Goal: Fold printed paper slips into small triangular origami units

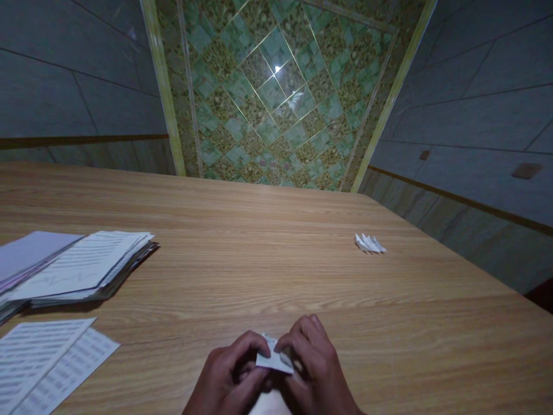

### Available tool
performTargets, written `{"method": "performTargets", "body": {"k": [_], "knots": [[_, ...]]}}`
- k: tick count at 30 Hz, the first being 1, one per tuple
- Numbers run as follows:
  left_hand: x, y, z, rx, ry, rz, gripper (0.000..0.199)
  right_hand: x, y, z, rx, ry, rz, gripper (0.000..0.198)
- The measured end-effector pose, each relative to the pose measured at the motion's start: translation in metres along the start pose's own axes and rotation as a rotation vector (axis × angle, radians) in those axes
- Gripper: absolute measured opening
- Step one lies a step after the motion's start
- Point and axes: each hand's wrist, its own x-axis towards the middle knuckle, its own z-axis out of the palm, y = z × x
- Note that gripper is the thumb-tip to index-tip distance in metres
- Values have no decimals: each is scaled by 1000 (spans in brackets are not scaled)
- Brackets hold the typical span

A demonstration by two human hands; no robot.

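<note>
Both hands meet low in the middle of the head view, just above the near part of the wooden table (242, 253). Between them is a small piece of folded white paper (273, 362). My left hand (231, 374) pinches its left side with thumb and fingers. On the other side, my right hand (315, 363) has its fingers curled over the paper's right part. The paper's underside and some fingertips are hidden. A pale patch shows below the hands, cut off by the frame's bottom edge.
Small folded white paper pieces (370, 243) sit together at the table's right. At the left lies an open notebook (86, 265) with written pages. Nearer me are printed sheets (52, 363). A green tiled wall (268, 115) stands beyond the far edge.
</note>
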Motion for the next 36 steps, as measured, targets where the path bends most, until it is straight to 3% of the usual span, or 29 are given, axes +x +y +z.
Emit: {"method": "performTargets", "body": {"k": [4, 9, 15, 22, 26, 36], "knots": [[1, 2, 1, -250, 90, -82, 32, 5, -4, -4, 360, 22, 233, 20], [4, 8, 0, -320, 60, -64, 42, 7, -6, -5, 676, 0, 372, 9], [3, 0, -1, -339, 23, -56, 35, 3, -4, 2, 987, -77, 555, 36], [4, 2, -4, -133, 123, -34, 23, 4, 0, 1, 823, 61, 567, 28], [6, 6, -7, -33, 214, -37, 19, 6, -1, -1, 837, 47, 593, 28], [9, 16, -11, 14, 199, -4, 12, 5, -2, -4, 916, -13, 622, 35]]}}
